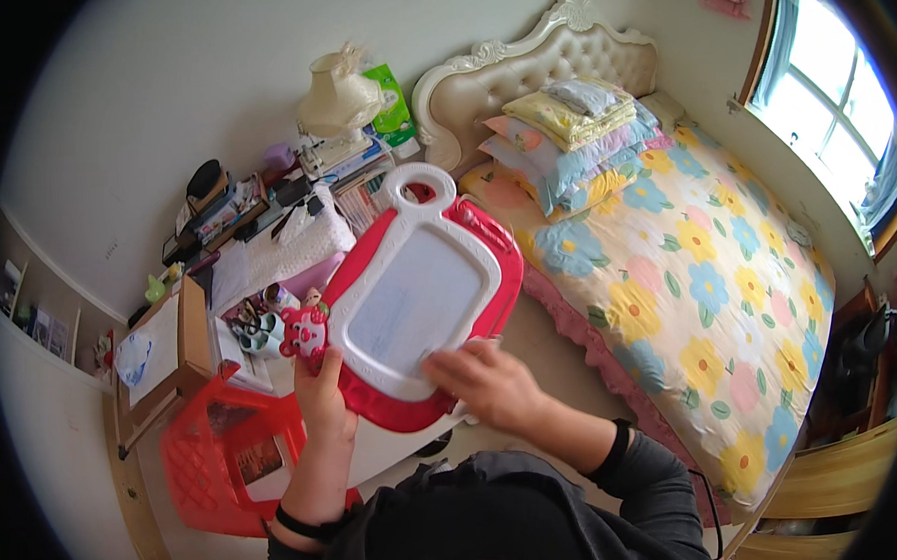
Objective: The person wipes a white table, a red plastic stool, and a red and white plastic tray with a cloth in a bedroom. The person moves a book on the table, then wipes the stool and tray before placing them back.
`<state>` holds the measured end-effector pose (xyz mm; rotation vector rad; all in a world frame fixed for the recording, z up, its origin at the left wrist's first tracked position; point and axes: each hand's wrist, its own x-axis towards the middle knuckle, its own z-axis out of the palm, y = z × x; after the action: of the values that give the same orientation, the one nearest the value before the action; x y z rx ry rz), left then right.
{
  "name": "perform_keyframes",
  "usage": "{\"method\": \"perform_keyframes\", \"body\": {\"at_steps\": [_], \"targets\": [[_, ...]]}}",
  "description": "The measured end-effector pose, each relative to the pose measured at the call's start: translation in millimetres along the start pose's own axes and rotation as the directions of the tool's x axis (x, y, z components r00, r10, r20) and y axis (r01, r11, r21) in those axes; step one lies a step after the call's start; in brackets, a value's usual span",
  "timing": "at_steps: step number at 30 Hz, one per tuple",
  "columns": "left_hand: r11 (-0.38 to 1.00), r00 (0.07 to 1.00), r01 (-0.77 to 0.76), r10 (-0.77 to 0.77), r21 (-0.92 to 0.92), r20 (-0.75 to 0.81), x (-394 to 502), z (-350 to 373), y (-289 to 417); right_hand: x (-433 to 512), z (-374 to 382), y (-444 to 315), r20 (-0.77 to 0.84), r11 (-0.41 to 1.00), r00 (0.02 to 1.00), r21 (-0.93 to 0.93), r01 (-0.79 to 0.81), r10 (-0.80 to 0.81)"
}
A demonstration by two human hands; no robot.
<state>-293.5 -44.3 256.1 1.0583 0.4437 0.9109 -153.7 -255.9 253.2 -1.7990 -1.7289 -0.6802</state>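
A red and white magnetic drawing board (pixel 419 296) is held up at a tilt in front of me. Its grey drawing surface (pixel 415 289) bears faint smudges, and a round white loop handle (pixel 418 184) sticks out at the far end. My left hand (pixel 322 387) grips the lower left edge, thumb on the front beside a red bear-face figure (pixel 304 333). At the lower right of the surface, my right hand (pixel 487 383) is blurred, with its fingers bent over the frame and screen. Whether those fingers hold something small is not clear.
A cluttered desk (pixel 274 250) stands behind the board, with a cream lamp (pixel 341 97) at its far end. Left of me is a red plastic chair (pixel 201 456) near a cardboard box (pixel 162 345). A bed with a flowered cover (pixel 682 292) fills the right side.
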Motion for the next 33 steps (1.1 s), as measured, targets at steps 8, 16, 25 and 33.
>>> {"method": "perform_keyframes", "body": {"at_steps": [8,16,25,33], "targets": [[1.0,1.0,0.016,-0.016,-0.009,-0.013,-5.0,-3.4,-1.3,2.6,-7.5,-13.3,0.126,0.969,0.968,0.092,-0.229,0.217],[0.997,0.998,0.055,-0.056,0.057,0.021,-3.7,-16.0,-3.2,-41.3,9.8,101.1,-0.071,0.86,0.901,-0.273,-0.431,0.428],[0.98,0.977,0.153,-0.17,-0.126,-0.133,6.1,-13.8,-15.3,-28.5,11.5,-30.1,0.094,0.762,0.889,0.481,-0.435,0.448],[0.996,0.992,0.07,-0.075,-0.058,-0.097,-11.3,6.2,-4.3,-25.0,-3.1,-9.2,-0.011,0.863,0.941,0.402,-0.307,0.339]]}}
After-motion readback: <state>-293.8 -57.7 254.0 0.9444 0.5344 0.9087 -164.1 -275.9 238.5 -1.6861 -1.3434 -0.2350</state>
